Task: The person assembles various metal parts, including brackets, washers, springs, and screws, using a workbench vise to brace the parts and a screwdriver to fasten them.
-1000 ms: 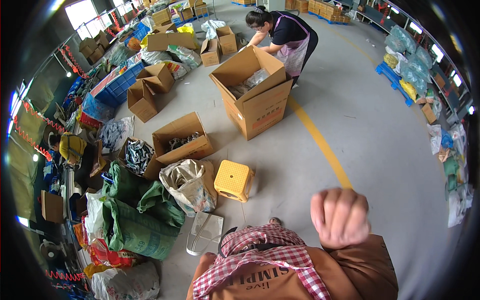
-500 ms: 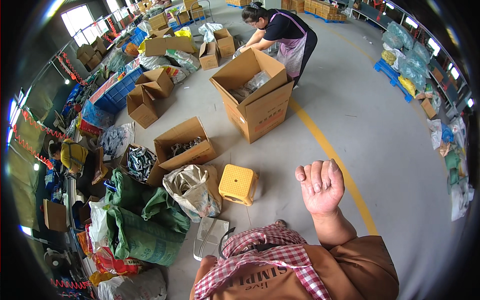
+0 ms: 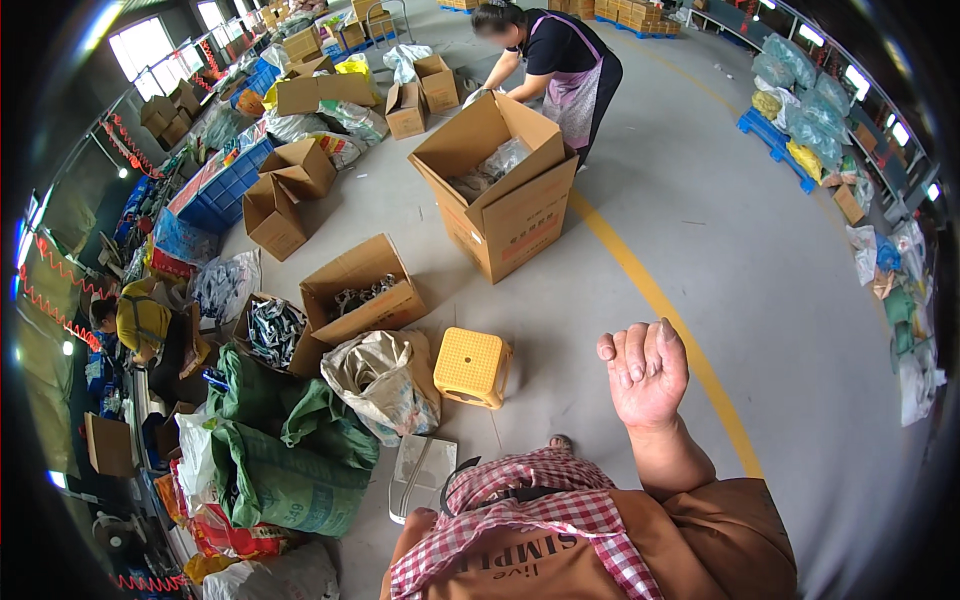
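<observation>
My right hand [image 3: 645, 378] is raised in front of me on the right, palm side showing. Its fingers curl loosely together over the palm, with nothing in them, and it touches no object. My left hand is out of sight; only a brown bit of that arm shows beside my red-checked apron [image 3: 530, 480]. Nearest in front of me stands a yellow plastic stool [image 3: 472, 362]. A shallow whitish container [image 3: 422, 475] with a thin handle lies on the floor by my left side. An open-topped beige woven sack [image 3: 400, 400] stands between them and the cartons.
A carton with metal parts [image 3: 400, 308] and one with many thin pieces [image 3: 275, 330] stand left. Green sacks [image 3: 300, 475] slump nearer. A tall carton [image 3: 520, 225] holds clear plastic; a person [image 3: 575, 75] bends behind it. Another person [image 3: 145, 320] works far left. A yellow line [image 3: 650, 290] crosses the floor.
The whole view has shifted slightly, with the cartons and stool now a little farther left. My right hand stays raised and curled. The person behind the tall carton has straightened slightly.
</observation>
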Tool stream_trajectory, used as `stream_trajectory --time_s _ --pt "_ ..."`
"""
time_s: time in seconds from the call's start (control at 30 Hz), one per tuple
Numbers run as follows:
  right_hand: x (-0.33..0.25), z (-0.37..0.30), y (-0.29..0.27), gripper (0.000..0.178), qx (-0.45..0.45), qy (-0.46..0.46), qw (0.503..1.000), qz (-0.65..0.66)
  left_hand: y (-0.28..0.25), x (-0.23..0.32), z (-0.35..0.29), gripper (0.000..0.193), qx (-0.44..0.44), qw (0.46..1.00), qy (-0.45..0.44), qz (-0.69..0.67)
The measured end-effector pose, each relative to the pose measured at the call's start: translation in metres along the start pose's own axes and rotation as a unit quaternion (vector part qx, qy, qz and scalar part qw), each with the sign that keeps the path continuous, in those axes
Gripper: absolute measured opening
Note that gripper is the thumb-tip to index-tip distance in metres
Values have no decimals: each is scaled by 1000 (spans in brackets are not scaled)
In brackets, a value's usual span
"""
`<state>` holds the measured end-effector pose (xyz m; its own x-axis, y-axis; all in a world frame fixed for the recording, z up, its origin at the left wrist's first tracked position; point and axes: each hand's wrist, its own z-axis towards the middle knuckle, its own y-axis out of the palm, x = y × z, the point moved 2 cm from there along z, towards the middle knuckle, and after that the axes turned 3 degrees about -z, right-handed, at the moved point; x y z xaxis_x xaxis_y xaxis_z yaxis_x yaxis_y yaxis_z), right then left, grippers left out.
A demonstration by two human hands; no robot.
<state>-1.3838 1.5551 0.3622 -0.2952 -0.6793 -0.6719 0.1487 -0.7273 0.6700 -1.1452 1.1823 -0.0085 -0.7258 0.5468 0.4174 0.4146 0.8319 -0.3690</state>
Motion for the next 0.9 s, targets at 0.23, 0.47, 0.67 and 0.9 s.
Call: stream_trajectory --time_s 0.23,0.47,0.67,0.9 --pt "13 17 -22 40 123 33 991 41 -8 -10 14 28 -8 1000 17 -1" --pt "29 37 -80 37 274 75 948 142 -14 -19 22 28 -24 999 44 7" --pt "25 75 -148 36 337 95 924 157 -28 1 54 27 -44 996 71 7" --pt "20 194 -285 27 342 165 921 85 -56 197 148 29 113 986 121 -29"
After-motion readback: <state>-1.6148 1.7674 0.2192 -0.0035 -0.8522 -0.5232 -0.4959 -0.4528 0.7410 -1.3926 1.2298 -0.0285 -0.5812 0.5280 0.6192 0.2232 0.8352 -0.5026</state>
